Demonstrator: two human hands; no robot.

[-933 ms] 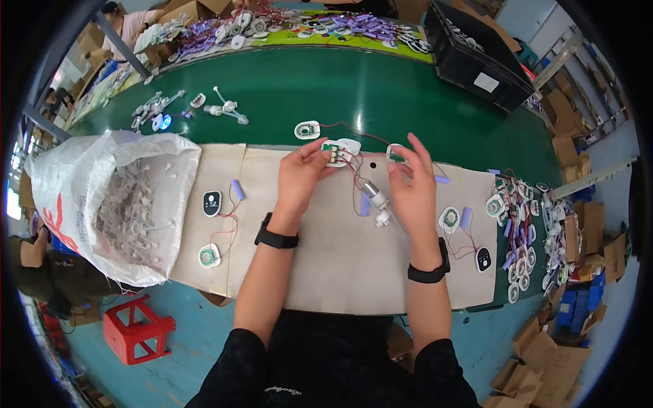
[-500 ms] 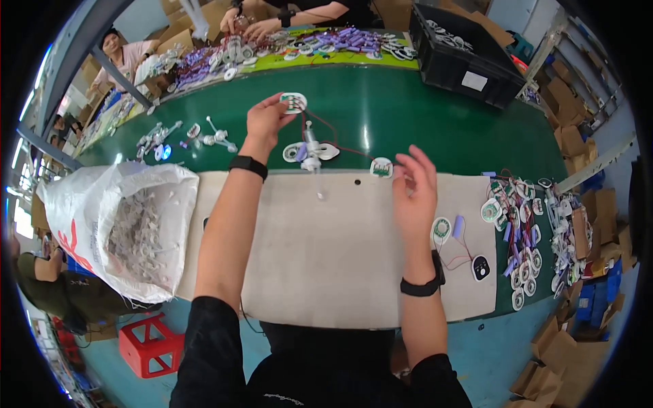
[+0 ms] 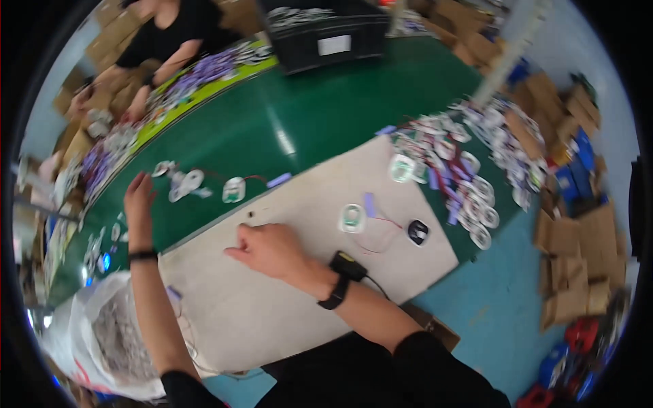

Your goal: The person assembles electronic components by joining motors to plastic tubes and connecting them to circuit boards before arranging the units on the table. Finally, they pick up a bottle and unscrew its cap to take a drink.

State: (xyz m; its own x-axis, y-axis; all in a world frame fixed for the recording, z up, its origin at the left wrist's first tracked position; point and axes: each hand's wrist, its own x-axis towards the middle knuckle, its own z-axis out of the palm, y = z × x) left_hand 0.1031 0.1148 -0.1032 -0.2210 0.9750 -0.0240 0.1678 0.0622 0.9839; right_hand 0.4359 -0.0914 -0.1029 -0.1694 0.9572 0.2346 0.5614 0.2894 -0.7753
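My left hand [image 3: 139, 200] is over the green table at the far left, blurred, with its fingers stretched and nothing visible in them. Just right of its fingertips are a small white disc [image 3: 163, 168] and a white part with rounded lobes [image 3: 187, 185], joined to red wires. Further right lie a white disc with a green circuit board [image 3: 233, 190] and a purple battery cell [image 3: 279, 180]. My right hand [image 3: 269, 250] hovers above the beige mat [image 3: 272, 319], fingers curled and thumb pointing left; no object shows in it. A small black piece [image 3: 251, 214] lies near its knuckles.
By my right wrist is a black box with a cable [image 3: 348, 265]. A wired white disc [image 3: 352, 218], purple cell [image 3: 369, 204] and black disc [image 3: 417, 232] lie on the mat. Wired parts [image 3: 456, 170] pile up at right. A white sack [image 3: 75, 319] stands left, a black crate [image 3: 333, 44] at back.
My view has swung to the right. My left hand has let go of the circuit-board disc. My right hand has drawn back over the mat, its fingers now curled.
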